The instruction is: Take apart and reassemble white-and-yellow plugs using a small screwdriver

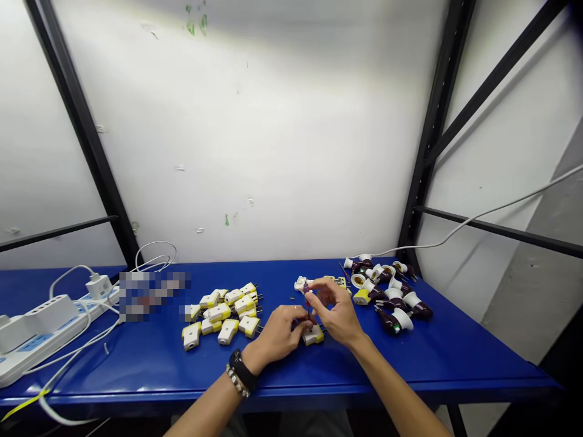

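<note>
A white and yellow plug point(313, 337) lies on the blue table in front of me, its pins toward the right. My left hand point(283, 331), wearing a black watch and a beaded bracelet, is closed at the plug's left side and steadies it. Between the fingers of my right hand point(337, 311) is a small screwdriver point(307, 297), held upright with its tip down at the plug. My left fingertips partly hide the tip. Just behind the screwdriver lie white plug parts point(300, 283), and a few tiny screws point(292, 298) rest beside them.
Several white and yellow plugs point(219, 312) are heaped on the left. Dark lamp holders with white sockets point(394, 297) crowd the right, beside a yellow piece point(362, 297). A power strip point(59, 321) with cables occupies the far left. Black shelf posts point(421, 133) flank the white back wall.
</note>
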Tool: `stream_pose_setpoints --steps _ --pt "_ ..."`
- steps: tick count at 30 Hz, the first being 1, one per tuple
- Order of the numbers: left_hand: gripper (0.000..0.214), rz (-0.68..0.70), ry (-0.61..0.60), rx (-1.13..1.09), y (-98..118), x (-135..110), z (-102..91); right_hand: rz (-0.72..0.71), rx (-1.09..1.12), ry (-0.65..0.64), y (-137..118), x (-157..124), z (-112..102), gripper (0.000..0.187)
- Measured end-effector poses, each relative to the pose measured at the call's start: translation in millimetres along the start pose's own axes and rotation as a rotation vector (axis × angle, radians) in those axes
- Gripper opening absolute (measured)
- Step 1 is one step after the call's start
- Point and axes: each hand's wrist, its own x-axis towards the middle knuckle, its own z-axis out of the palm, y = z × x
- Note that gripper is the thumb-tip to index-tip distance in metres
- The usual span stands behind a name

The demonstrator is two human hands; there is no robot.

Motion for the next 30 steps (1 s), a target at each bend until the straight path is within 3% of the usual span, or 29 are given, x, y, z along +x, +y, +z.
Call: stream_pose_setpoints --steps 4,13,18,24,30 --pt "0.02 0.029 0.003 0.016 1.1 -0.6 -0.3 0.072 0.098 -0.056 1.2 2.5 -1.6 0.033" --pt "0.015 0.004 0.151 -0.045 -6.2 2.1 8.7 -0.08 -0.106 0.106 3.8 -1.0 0.9 0.018" --pt "0.02 0.059 0.133 0.014 -8.1 2.2 10.1 -0.051 -0.103 0.033 6.8 -5.8 -3.3 0.028" --pt "0.022 0.074 0.105 -0.03 -3.2 1.7 7.0 -0.069 -0.193 0.144 8.8 -4.0 -4.3 0.02" --pt "0.024 0.054 0.072 -0.035 0.1 1.1 4.4 -0.022 -0.156 0.06 9.4 -4.3 -9.2 0.024"
